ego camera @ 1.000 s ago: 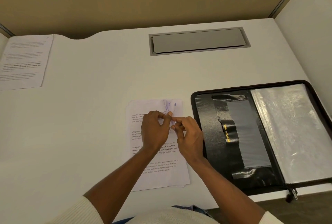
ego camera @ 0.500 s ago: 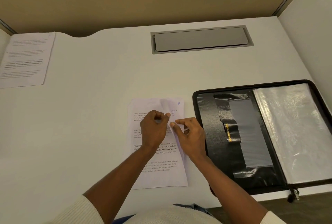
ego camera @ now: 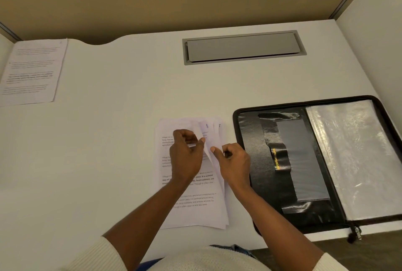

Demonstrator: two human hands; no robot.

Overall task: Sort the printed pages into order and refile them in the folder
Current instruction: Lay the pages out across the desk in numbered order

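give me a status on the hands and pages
Left hand and right hand pinching lifted corners of the page stack, 8 and 5 showing. Folder open at its right. One loose page far left.

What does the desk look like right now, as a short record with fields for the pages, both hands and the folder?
stack of pages: flat on the desk, upper right corners lifted, handwritten 8 and 5 showing
left hand: pinches the turned-back top sheets
right hand: fingers curled on the lifted sheets' right edge
folder: open, right of the stack, clear sleeves showing
loose page: far left of the desk, apart
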